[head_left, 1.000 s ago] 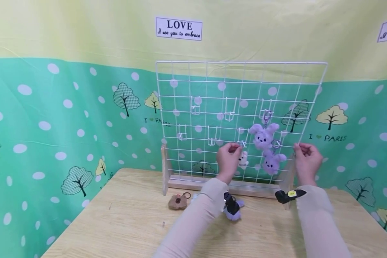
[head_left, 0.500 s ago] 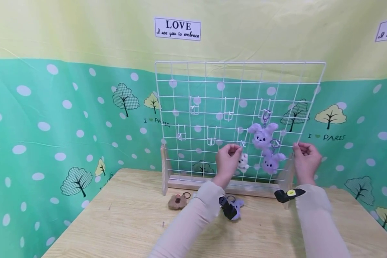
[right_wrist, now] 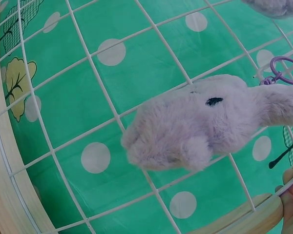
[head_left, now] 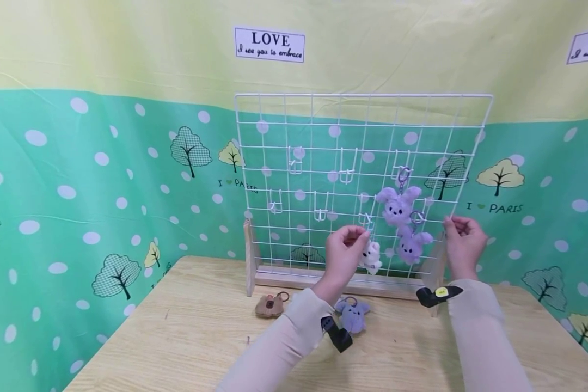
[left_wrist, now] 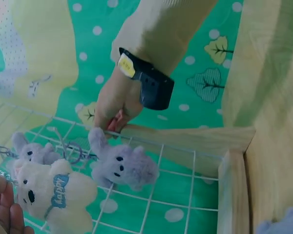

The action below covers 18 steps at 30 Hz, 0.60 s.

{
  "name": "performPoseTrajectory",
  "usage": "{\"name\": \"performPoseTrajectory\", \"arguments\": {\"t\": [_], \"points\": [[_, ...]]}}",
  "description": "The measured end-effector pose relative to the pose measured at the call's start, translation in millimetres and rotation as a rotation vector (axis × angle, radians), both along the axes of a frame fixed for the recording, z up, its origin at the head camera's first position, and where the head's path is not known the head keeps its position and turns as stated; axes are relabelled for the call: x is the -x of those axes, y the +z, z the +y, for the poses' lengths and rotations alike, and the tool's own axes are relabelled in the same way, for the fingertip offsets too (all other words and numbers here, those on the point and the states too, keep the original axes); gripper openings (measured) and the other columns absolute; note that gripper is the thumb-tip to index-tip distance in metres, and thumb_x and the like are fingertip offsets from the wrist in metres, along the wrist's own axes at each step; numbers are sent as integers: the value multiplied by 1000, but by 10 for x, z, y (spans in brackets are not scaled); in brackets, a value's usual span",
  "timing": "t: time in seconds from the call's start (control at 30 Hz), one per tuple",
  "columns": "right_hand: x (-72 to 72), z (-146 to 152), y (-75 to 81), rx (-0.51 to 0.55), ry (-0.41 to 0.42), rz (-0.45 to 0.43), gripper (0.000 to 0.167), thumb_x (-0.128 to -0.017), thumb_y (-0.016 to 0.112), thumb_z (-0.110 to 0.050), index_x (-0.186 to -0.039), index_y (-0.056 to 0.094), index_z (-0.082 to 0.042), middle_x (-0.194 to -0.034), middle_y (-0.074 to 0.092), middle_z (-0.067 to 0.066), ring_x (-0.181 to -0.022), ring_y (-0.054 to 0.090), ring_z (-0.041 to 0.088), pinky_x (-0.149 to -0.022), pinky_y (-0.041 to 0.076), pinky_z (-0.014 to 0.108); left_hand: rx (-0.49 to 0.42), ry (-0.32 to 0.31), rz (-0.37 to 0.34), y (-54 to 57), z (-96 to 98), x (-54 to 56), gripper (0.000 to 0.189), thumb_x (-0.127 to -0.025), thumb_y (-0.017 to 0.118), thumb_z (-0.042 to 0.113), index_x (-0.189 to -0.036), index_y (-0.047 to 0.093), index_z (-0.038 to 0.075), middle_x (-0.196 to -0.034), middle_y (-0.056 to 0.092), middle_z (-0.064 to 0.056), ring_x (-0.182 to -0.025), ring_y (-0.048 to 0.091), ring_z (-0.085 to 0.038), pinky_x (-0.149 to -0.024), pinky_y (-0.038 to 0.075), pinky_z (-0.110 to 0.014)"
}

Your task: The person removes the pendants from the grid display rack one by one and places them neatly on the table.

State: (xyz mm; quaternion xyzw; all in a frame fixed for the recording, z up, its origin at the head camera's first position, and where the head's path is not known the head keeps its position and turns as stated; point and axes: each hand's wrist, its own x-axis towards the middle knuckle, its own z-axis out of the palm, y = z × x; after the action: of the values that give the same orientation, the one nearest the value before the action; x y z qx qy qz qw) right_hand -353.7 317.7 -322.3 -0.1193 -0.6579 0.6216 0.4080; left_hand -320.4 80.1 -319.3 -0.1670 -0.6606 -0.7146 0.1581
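Note:
My left hand (head_left: 342, 255) pinches the top of a white plush bear keychain (head_left: 372, 257) just below a white hook (head_left: 366, 219) on the wire grid rack (head_left: 311, 134). In the left wrist view the bear shows a blue lettered patch, and its chain is at my fingertips. My right hand (head_left: 465, 247) grips the right edge of the rack. Beside the bear hang two lilac plush bunny keychains, the upper bunny (head_left: 398, 206) and the lower bunny (head_left: 412, 245), each by a ring on a hook. The right wrist view shows a lilac bunny (right_wrist: 200, 124) close up.
A brown plush keychain (head_left: 269, 306) and a blue-grey plush keychain (head_left: 353, 316) lie on the wooden table (head_left: 176, 348) before the rack's wooden base (head_left: 294, 279). Several bare hooks, including one lower hook (head_left: 321, 214), hang on the rack's left and middle. A printed curtain (head_left: 103, 218) stands behind.
My left hand has lowered slightly, and the white bear hangs lower and shows more fully. The blue-grey plush has come out from behind my left wrist. My right hand keeps its hold on the rack.

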Motion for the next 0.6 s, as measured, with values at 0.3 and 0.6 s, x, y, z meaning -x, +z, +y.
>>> {"name": "performPoseTrajectory", "arguments": {"t": [0.3, 0.6], "points": [[-1, -5, 22, 20, 7, -14, 6, -87, 68, -18, -92, 64, -16, -82, 58, -12, -77, 53, 1, -64, 45, 5, 36, -62, -85, -186, -315, -318, 10, -87, 68, 18, -92, 68, 10, -86, 65, 1, -79, 58, -10, -71, 50, -21], [-34, -23, 31, -11, -9, -38, 14, -88, 67, -21, -99, 64, -13, -85, 57, -13, -79, 53, 1, -66, 44, 5, 139, -93, -119, -533, -729, -653, 15, -86, 68, 17, -93, 67, 4, -86, 66, -3, -77, 57, -10, -73, 49, -21]]}}
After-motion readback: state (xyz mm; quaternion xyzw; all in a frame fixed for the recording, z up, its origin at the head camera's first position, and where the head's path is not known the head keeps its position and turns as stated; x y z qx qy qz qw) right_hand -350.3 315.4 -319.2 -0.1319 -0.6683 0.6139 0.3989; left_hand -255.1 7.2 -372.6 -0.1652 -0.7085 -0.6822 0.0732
